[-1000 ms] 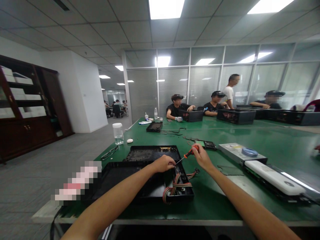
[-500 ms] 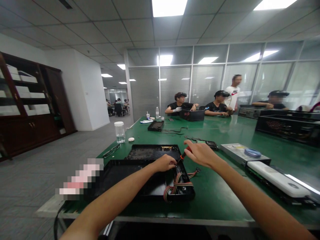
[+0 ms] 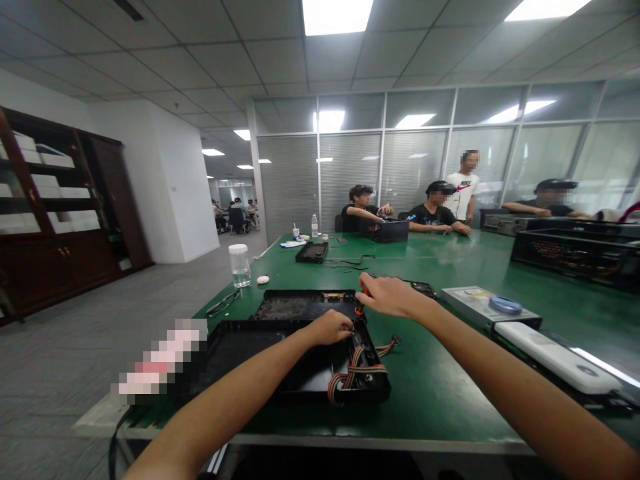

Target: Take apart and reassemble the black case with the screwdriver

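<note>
An orange-handled screwdriver (image 3: 361,301) is gripped in the right hand (image 3: 387,295), whose fingers are closed around the handle, just above the far right corner of a black open case (image 3: 260,353) on the green bench (image 3: 440,393). The left hand (image 3: 330,327) is clenched at the same corner, right beside the screwdriver tip; whether anything is pinched in it cannot be told. Striped ribbon cables (image 3: 353,373) lie over the case's right end.

Black case (image 3: 300,363) on green table (image 3: 440,393). Ribbon cable (image 3: 353,373) striped red, black, grey. Screwdriver (image 3: 361,301) handle orange and black.
</note>
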Action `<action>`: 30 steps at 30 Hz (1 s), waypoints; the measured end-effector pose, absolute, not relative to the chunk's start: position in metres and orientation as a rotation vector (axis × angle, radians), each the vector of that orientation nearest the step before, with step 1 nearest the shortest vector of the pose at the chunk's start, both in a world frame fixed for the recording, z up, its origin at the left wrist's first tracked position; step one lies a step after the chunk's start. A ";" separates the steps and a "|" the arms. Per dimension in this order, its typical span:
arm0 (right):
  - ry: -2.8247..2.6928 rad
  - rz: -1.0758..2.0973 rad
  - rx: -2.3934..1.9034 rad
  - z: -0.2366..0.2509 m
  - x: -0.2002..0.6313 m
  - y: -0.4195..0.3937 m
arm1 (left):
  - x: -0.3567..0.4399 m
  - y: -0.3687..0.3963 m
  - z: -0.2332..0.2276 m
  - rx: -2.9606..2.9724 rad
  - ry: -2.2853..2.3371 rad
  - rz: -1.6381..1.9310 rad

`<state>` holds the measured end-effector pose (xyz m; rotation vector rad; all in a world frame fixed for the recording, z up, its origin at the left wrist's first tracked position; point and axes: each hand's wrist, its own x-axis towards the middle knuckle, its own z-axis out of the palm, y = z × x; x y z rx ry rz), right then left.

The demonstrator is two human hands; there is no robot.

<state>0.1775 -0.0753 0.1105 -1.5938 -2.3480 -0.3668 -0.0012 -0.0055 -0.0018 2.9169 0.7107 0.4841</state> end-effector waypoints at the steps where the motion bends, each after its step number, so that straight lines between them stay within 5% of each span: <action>1: -2.357 -0.336 -1.562 0.109 0.179 -0.076 | -0.001 -0.006 -0.002 2.913 0.711 0.483; 7: -2.033 -0.228 -1.365 0.065 0.202 -0.066 | -0.002 -0.009 -0.002 2.933 0.699 0.519; 13: -1.279 0.697 -1.063 -0.007 0.246 -0.026 | -0.004 -0.015 -0.004 3.057 0.628 0.526; 17: -0.866 1.017 -0.797 -0.015 0.249 -0.015 | -0.006 -0.016 0.002 3.114 0.546 0.495; 22: -0.864 1.105 -0.663 -0.004 0.239 -0.018 | -0.022 -0.007 0.033 3.017 0.581 0.426; 30: -1.205 1.045 -0.804 0.003 0.224 -0.030 | -0.062 0.007 0.043 2.322 1.053 -0.401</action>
